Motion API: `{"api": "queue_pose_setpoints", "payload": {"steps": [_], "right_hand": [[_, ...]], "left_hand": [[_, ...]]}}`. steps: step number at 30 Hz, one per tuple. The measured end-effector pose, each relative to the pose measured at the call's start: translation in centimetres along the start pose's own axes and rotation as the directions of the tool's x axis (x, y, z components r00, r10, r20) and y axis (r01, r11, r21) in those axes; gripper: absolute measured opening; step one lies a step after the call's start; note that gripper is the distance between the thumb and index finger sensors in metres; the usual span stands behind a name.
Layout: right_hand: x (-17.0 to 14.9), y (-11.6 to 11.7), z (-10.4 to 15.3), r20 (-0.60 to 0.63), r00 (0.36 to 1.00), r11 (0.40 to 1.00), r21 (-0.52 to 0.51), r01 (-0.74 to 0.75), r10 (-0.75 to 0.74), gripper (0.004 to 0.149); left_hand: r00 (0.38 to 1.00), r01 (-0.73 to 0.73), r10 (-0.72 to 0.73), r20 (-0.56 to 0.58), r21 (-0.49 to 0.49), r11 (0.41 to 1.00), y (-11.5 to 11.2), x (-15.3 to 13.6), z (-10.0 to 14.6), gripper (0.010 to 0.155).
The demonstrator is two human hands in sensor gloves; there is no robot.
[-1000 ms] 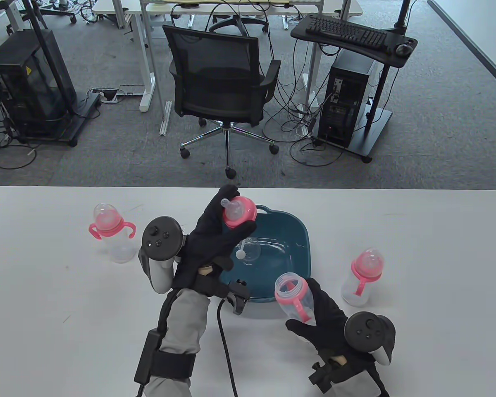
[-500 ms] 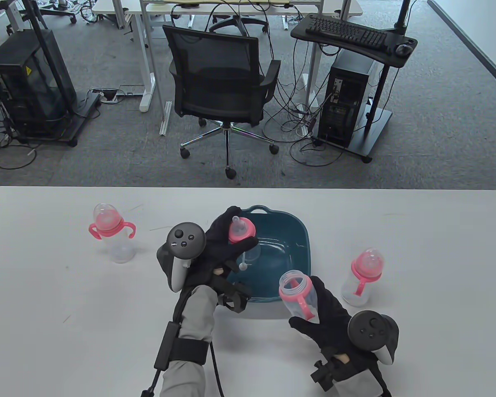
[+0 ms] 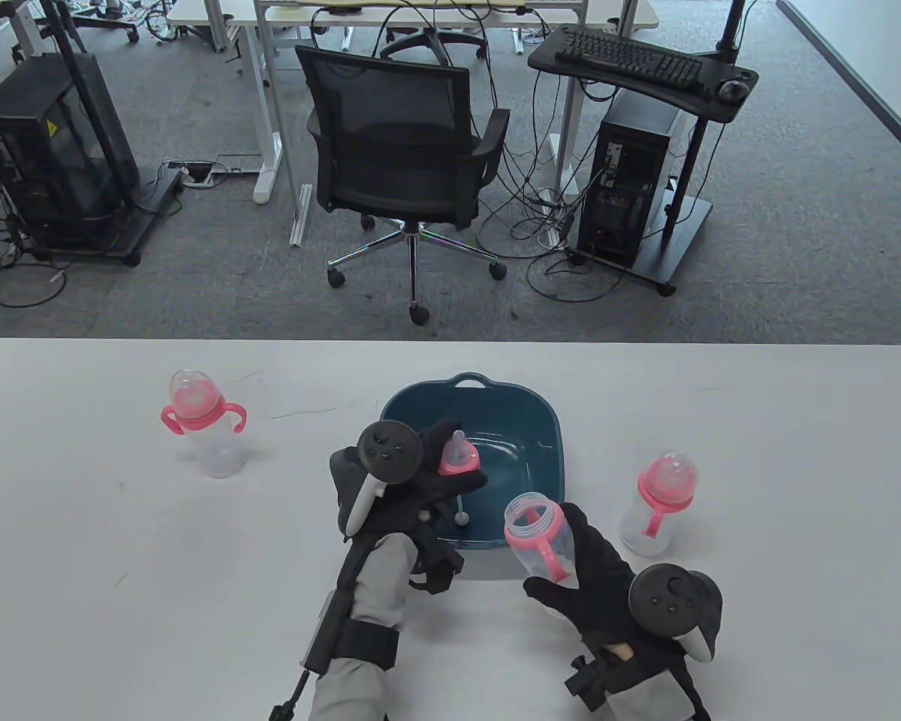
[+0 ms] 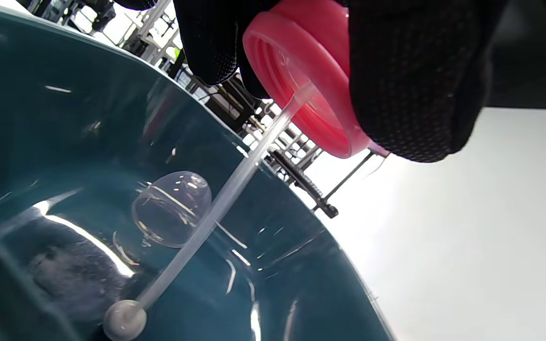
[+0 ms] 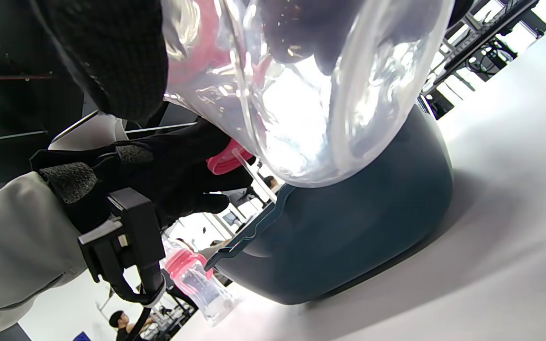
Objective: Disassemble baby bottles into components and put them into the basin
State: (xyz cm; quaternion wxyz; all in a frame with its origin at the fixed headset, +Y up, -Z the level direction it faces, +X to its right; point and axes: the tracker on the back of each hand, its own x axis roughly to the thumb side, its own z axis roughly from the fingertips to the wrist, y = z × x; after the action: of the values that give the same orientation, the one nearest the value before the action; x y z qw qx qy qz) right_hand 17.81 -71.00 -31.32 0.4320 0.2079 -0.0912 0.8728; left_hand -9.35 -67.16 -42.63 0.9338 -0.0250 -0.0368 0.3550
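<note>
1. The left hand (image 3: 420, 481) is curled round the pink nipple collar (image 3: 459, 456) and holds it over the near left part of the teal basin (image 3: 544, 420).
2. A clear straw (image 4: 221, 203) hangs from the collar's underside into the basin, and its white end ball (image 4: 123, 319) sits near the basin floor.
3. A clear dome cap (image 4: 171, 208) lies on the basin floor beside the straw.
4. The right hand (image 3: 597, 578) grips the open bottle body (image 3: 537, 537) with its pink handle ring, tilted, just in front of the basin's near right corner.
5. Two whole bottles stand on the white table (image 3: 82, 541): one far left (image 3: 199, 432), one right of the basin (image 3: 657, 499).
6. No brand, label or writing can be read on any bottle or on the basin.
</note>
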Motion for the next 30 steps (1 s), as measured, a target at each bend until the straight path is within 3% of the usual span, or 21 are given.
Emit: {"api": "queue_pose_setpoints", "payload": {"steps": [17, 24, 30], "right_hand": [[0.0, 0.1, 0.0, -0.001, 1.000, 1.000, 0.008, -0.007, 0.007, 0.093], [0.0, 0.1, 0.0, -0.004, 1.000, 1.000, 0.013, -0.010, 0.010, 0.093], [0.0, 0.1, 0.0, 0.001, 1.000, 1.000, 0.013, -0.015, 0.015, 0.093]], "left_hand": [[0.989, 0.143, -0.145, -0.038, -0.052, 0.988, -2.8, -0.5, -0.5, 0.078], [0.998, 0.055, -0.055, 0.037, -0.002, 0.999, -1.6, 0.5, 0.6, 0.078], [0.971, -0.171, 0.161, 0.175, 0.048, 0.984, 0.4, 1.3, 3.3, 0.075]]}}
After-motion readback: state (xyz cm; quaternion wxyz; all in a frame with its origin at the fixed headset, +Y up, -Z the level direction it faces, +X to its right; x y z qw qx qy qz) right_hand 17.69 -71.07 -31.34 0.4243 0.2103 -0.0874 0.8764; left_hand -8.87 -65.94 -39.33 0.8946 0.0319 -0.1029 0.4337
